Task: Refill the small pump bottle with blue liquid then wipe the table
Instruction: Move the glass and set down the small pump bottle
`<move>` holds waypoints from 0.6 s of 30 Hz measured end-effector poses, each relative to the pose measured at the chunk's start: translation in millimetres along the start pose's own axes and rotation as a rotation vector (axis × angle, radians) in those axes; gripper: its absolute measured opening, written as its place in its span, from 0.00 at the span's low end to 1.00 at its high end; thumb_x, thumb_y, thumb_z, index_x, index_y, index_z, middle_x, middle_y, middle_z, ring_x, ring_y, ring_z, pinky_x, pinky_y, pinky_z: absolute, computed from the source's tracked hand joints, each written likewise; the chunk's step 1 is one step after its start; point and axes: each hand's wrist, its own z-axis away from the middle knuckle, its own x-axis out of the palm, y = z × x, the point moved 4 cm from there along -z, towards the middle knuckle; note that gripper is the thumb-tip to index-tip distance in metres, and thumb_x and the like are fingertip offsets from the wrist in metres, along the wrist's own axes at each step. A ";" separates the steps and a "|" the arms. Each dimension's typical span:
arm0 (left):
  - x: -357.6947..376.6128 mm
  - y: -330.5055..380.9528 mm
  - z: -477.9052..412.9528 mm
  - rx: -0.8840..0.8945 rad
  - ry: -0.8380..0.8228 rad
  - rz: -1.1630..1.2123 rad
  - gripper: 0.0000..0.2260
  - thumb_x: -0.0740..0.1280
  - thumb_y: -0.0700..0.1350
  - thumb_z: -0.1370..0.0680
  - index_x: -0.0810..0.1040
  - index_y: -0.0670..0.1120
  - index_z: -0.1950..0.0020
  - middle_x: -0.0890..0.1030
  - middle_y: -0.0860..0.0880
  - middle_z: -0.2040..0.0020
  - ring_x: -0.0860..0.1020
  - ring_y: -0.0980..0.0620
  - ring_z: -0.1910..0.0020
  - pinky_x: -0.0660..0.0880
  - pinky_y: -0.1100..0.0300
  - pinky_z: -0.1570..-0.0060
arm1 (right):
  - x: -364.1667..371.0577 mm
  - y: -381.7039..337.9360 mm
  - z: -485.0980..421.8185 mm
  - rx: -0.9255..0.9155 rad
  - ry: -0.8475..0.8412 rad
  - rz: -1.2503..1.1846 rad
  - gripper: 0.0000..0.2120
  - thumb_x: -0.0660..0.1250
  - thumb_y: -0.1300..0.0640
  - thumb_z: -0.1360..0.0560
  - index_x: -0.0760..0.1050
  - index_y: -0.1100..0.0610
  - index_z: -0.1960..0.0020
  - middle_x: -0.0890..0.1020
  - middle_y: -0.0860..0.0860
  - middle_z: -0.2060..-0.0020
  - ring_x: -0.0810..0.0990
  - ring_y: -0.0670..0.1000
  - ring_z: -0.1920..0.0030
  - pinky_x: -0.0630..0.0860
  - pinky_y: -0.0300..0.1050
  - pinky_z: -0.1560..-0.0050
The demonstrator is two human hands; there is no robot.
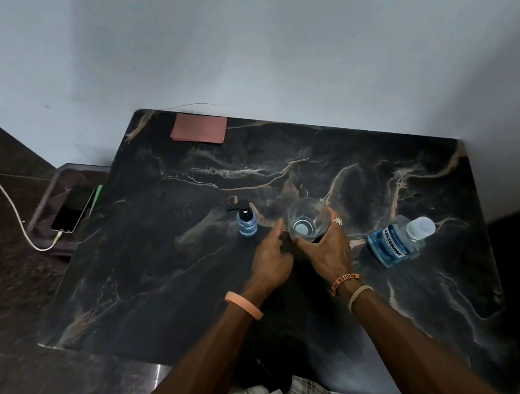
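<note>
Dark marble table (418, 291) against a pale wall holds 1 small pump bottle (246, 223) of blue liquid, standing upright. Right hand (327, 251) grips a clear glass (308, 225). Left hand (271, 259) is loosely curled, holding nothing, forefinger pointing toward the pump bottle. Mouthwash bottle (394, 244) stands right of the glass; a reddish cloth (200, 132) lies at the far edge.

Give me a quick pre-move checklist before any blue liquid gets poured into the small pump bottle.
1. Pump bottle upright on the table: ok.
2. Pump head off the pump bottle: not ok, it looks still fitted.
3. Glass held steady: ok, right hand wraps it.
4. Left hand free: ok, holding nothing, finger pointing toward the glass.
5. Mouthwash bottle within reach, cap on: ok, standing right of the glass.
6. Wiping cloth ready: ok, a folded reddish cloth lies at the far edge.
</note>
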 end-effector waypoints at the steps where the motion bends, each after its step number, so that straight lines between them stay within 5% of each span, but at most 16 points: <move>1: -2.8 -6.4 2.7 -0.010 0.029 0.002 0.32 0.65 0.32 0.25 0.65 0.50 0.24 0.74 0.53 0.30 0.74 0.51 0.33 0.75 0.62 0.40 | -0.6 -1.6 2.0 0.005 -0.003 -0.004 0.47 0.80 0.50 0.38 0.61 0.52 0.25 0.77 0.51 0.36 0.77 0.52 0.38 0.77 0.53 0.39; 3: -14.0 -18.7 12.1 -0.009 0.142 0.013 0.26 0.67 0.34 0.25 0.71 0.50 0.28 0.77 0.55 0.35 0.78 0.56 0.40 0.72 0.73 0.50 | -3.3 -7.7 9.0 -0.007 0.023 0.022 0.52 0.80 0.53 0.38 0.55 0.55 0.22 0.71 0.54 0.30 0.71 0.54 0.31 0.71 0.54 0.32; 6: -40.9 -35.7 25.8 -0.011 0.354 0.065 0.21 0.69 0.37 0.24 0.75 0.51 0.33 0.80 0.53 0.38 0.79 0.61 0.45 0.74 0.70 0.48 | -10.1 -30.9 25.8 -0.244 0.187 0.145 0.49 0.76 0.59 0.36 0.55 0.56 0.22 0.63 0.54 0.26 0.61 0.52 0.26 0.62 0.52 0.26; 9: -65.6 -43.9 25.0 -0.045 0.472 0.084 0.23 0.71 0.38 0.25 0.73 0.50 0.31 0.78 0.52 0.35 0.77 0.59 0.43 0.73 0.67 0.47 | 11.7 -60.3 40.4 -0.349 0.026 0.025 0.41 0.70 0.63 0.31 0.57 0.47 0.23 0.66 0.47 0.29 0.66 0.43 0.31 0.68 0.36 0.32; 12: -79.8 -41.1 8.3 -0.065 0.438 0.037 0.30 0.75 0.41 0.28 0.69 0.48 0.28 0.75 0.49 0.32 0.75 0.52 0.37 0.74 0.57 0.39 | 45.2 -81.3 42.3 -0.275 -0.205 -0.064 0.36 0.67 0.61 0.25 0.56 0.50 0.22 0.68 0.50 0.27 0.68 0.46 0.28 0.69 0.48 0.29; 14: -84.6 -34.1 -2.6 0.035 0.378 -0.012 0.25 0.74 0.44 0.27 0.73 0.51 0.31 0.77 0.52 0.35 0.76 0.53 0.37 0.75 0.49 0.37 | 62.1 -88.6 35.0 -0.238 -0.238 -0.068 0.36 0.66 0.62 0.24 0.55 0.54 0.21 0.66 0.52 0.25 0.67 0.49 0.27 0.68 0.50 0.28; 18: -87.4 -26.2 -16.4 0.196 0.340 -0.099 0.12 0.70 0.42 0.24 0.78 0.58 0.46 0.80 0.64 0.54 0.80 0.63 0.51 0.79 0.62 0.49 | 81.6 -89.7 22.1 -0.148 -0.257 0.004 0.32 0.66 0.63 0.24 0.59 0.55 0.23 0.71 0.53 0.29 0.69 0.51 0.29 0.67 0.45 0.28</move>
